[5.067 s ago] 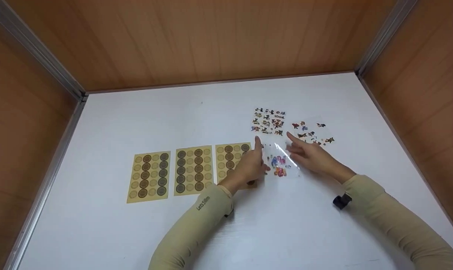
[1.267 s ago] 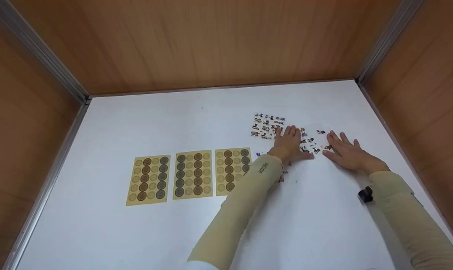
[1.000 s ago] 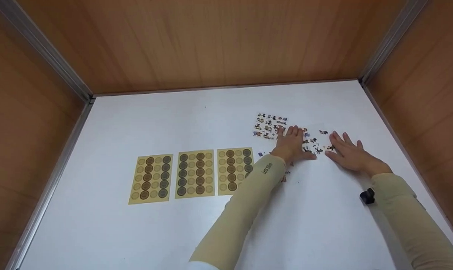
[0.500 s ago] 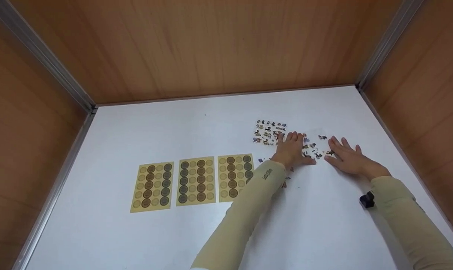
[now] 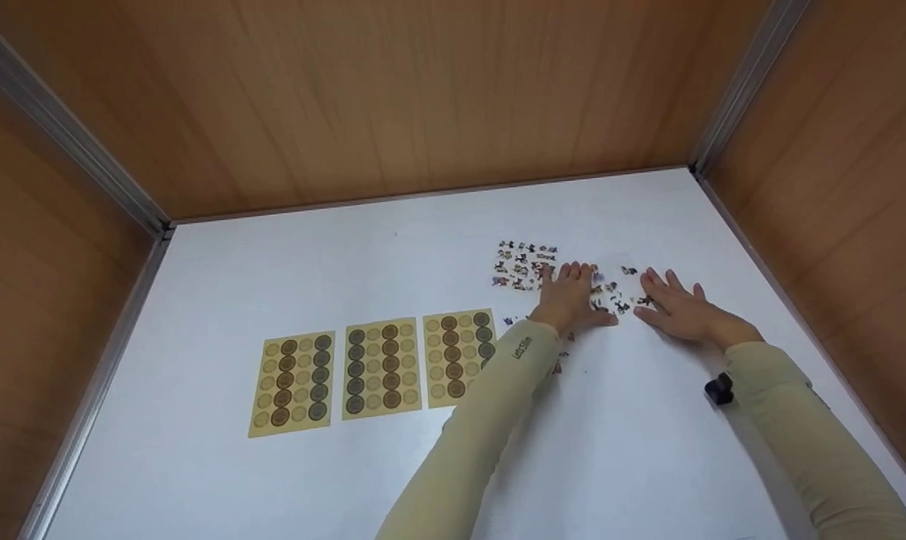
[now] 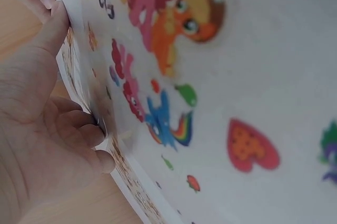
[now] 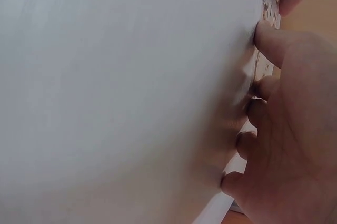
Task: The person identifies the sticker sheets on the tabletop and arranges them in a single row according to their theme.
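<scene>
In the head view my left hand (image 5: 569,300) lies palm down with fingers spread, at the left side of a clear sticker sheet (image 5: 621,307) with small cartoon figures. Its fingertips also overlap a second cartoon sticker sheet (image 5: 509,262) farther back. My right hand (image 5: 682,307) rests flat at the right side of the first sheet, fingers straight and spread. Under my left wrist and forearm, partly hidden, is a third clear sheet; its pony stickers (image 6: 168,124) and a heart sticker (image 6: 253,145) loom large in the left wrist view. Neither hand pinches anything.
Three gold sheets of round seal stickers lie in a row to the left: a left one (image 5: 292,382), a middle one (image 5: 382,367) and a right one (image 5: 453,360), whose corner my left sleeve covers. Wooden panels (image 5: 423,97) wall the white table (image 5: 273,277) at the back and sides.
Since the oldest frame both hands have moved right, from the pony sheet to the sides of the right-hand cartoon sheet. Over the last second they stay put; only the head view shifts.
</scene>
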Tool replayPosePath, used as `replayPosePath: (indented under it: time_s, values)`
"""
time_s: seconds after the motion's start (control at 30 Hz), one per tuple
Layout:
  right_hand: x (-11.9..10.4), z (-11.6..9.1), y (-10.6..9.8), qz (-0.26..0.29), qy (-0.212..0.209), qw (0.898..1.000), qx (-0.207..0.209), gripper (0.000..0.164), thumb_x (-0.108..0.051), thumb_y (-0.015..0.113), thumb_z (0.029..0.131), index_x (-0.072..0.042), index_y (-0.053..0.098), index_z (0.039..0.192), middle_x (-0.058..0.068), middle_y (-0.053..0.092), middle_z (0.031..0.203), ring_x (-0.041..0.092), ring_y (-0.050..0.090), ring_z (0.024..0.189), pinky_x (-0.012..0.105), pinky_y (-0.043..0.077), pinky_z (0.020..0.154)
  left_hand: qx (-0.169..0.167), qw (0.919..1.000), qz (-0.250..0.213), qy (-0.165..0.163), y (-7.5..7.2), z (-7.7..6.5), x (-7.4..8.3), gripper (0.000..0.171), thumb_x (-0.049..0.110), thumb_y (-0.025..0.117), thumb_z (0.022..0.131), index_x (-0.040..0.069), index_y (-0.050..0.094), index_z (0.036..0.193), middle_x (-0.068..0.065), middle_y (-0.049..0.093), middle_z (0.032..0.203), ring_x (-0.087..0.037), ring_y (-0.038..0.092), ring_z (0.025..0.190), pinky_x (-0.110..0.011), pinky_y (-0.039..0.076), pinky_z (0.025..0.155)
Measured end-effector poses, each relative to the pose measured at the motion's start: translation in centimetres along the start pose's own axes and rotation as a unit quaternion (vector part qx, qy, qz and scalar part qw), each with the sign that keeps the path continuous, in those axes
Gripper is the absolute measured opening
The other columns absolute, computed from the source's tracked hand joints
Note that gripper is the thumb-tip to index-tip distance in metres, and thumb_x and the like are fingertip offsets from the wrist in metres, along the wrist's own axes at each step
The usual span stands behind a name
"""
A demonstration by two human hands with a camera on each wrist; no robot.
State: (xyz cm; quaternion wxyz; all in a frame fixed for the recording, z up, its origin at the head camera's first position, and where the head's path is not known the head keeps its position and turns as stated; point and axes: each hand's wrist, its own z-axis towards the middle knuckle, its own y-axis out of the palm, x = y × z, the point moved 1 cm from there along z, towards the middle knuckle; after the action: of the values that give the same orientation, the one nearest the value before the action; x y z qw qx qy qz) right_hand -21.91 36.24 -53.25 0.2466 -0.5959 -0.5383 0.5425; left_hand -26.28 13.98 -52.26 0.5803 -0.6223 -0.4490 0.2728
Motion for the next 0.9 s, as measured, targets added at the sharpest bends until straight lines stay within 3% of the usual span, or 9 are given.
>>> replayPosePath:
  time_s: [0.37,0.9]
  values:
    - [-1.2,1.1,0.7,0.009,-0.009,1.0,0.005,0.082,-0.053,0.039,0.107,0.001,0.008,0.161,0.023,0.001,0.167,0.048,-0.008,0.15,0.074,-0.011,0.112,0.005,0.9998,-0.019,-0.011,0.1,-0.8,-1.7,0.109,0.075,0.064,0.081,0.015,0.024,0.162,-0.006,0.025,0.166,-0.022,0.021,0.153,-0.05,0.006,0.124]
    - [-0.6,0.8,-0.3,0.037,0.004,0.999,0.002,0.088,-0.055,0.04,0.106,-0.001,-0.002,0.161,0.021,-0.004,0.167,0.044,-0.012,0.151,0.069,-0.016,0.113,0.008,0.9999,-0.001,-0.01,-0.5,0.1,-0.6,0.112,0.076,0.066,0.08,0.013,0.022,0.162,-0.002,0.031,0.164,-0.02,0.028,0.15,-0.049,0.01,0.124]
